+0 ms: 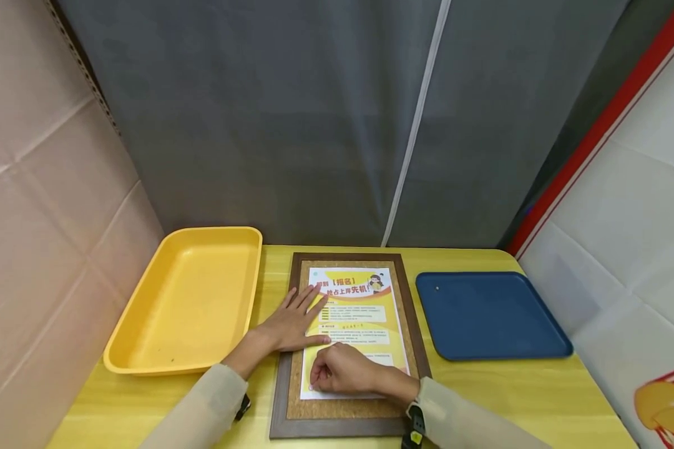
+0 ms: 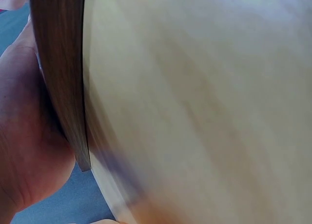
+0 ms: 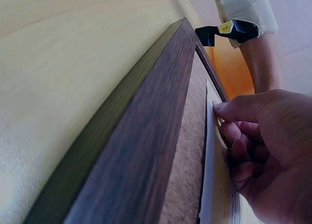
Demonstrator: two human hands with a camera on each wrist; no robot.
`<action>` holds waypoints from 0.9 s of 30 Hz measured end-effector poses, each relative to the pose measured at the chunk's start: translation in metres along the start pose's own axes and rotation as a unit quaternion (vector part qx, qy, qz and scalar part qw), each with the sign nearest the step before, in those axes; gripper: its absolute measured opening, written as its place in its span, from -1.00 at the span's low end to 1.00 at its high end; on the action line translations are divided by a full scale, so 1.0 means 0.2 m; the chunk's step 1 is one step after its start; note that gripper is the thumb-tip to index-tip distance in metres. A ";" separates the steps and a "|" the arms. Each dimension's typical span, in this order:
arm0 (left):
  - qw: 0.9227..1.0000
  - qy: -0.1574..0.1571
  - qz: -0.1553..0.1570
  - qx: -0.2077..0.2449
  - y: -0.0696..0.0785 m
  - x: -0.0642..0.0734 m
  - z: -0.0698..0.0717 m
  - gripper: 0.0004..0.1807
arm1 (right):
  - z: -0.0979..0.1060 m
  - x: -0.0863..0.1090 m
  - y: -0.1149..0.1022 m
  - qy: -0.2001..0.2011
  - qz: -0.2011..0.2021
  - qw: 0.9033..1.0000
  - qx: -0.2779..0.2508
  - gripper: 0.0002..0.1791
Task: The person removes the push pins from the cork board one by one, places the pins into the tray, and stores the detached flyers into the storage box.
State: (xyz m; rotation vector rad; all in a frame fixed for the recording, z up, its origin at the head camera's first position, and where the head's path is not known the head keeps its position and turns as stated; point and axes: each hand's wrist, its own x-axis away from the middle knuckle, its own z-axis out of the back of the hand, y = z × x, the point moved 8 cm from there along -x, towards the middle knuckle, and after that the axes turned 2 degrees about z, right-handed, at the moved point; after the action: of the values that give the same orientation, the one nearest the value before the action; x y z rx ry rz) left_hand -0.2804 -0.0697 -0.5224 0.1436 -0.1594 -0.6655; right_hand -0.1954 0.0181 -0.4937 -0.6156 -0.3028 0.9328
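- The yellow poster (image 1: 365,315) lies on the brown-framed corkboard (image 1: 407,305), which rests on the worktop (image 1: 528,386) toward six o'clock in the head view.
- The left hand (image 1: 294,325) lies over the poster's nine o'clock edge, its grip apart, fingers spread.
- The right hand (image 1: 345,371) is at the poster's seven o'clock corner, grip together: fingers curled, thumb tip against the poster.
- A yellow tray (image 1: 188,302) sits toward ten o'clock of the corkboard, a blue tray (image 1: 491,315) toward three.
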 end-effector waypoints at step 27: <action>1.000 0.009 -0.005 -0.010 0.00 0.00 -0.01 0.08 | -0.01 -0.03 0.03 -0.022 -0.029 0.999 0.013 -0.83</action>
State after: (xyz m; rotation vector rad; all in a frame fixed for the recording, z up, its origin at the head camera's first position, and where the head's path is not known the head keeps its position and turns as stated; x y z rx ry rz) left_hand -0.2801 -0.0695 -0.5238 0.1317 -0.1339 -0.6758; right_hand -0.2006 0.0155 -0.4992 -0.5613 -0.3452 0.8940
